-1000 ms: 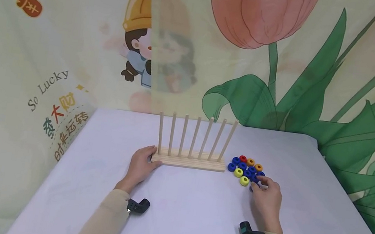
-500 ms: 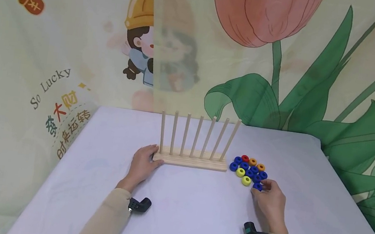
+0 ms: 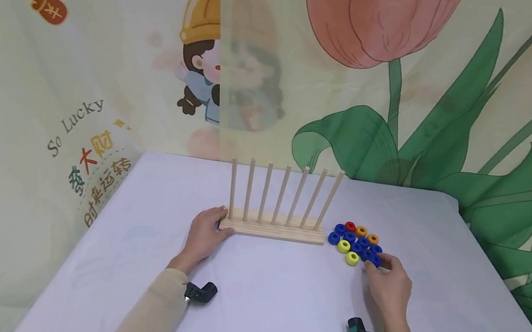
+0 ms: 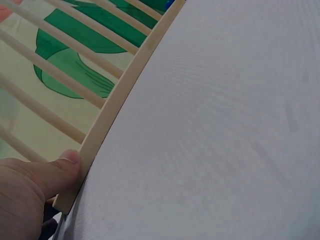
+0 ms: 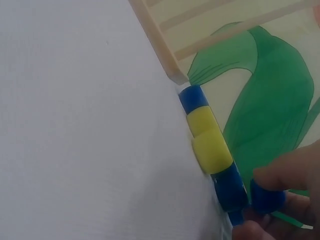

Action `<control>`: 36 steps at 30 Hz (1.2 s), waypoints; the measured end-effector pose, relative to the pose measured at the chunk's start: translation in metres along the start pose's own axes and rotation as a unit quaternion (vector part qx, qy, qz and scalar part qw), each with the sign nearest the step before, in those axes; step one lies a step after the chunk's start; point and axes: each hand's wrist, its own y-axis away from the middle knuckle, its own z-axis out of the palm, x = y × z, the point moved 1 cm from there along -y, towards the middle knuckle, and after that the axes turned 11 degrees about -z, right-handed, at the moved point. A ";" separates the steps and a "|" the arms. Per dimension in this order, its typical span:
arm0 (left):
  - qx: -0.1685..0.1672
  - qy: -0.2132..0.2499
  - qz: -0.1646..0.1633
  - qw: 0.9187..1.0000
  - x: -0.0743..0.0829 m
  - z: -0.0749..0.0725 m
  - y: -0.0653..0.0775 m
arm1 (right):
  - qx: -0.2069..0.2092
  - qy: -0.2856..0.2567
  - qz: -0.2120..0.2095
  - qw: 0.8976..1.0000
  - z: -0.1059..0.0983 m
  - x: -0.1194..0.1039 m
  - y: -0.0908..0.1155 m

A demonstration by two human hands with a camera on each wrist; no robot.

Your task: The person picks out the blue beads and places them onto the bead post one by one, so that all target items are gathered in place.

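A wooden rack [image 3: 272,232] with a row of several upright pegs stands mid-table. My left hand [image 3: 200,240] grips its left end, the thumb [image 4: 70,159] lying on the front of the base in the left wrist view. Right of the rack lies a cluster of small beads with holes: blue, two yellow [image 3: 352,258], two orange [image 3: 373,239] and one red [image 3: 350,226]. At the cluster's near right edge, my right hand [image 3: 390,289] pinches a blue bead [image 5: 267,196] between thumb and fingers, right beside the other beads. Part of the cluster is hidden behind the fingers.
A white cloth covers the table [image 3: 268,301]. Behind it hangs a printed curtain [image 3: 258,75] with tulips and cartoon figures. Each wrist carries a small black camera [image 3: 201,292].
The right hand and the blue bead at its fingertips have shifted slightly right and up relative to the other beads. The left hand stays on the rack. The head view has shifted a little.
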 end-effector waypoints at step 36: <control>0.019 0.007 0.017 1.000 -0.005 0.001 -0.002 | -0.087 -0.200 -0.016 0.976 0.036 -0.050 0.003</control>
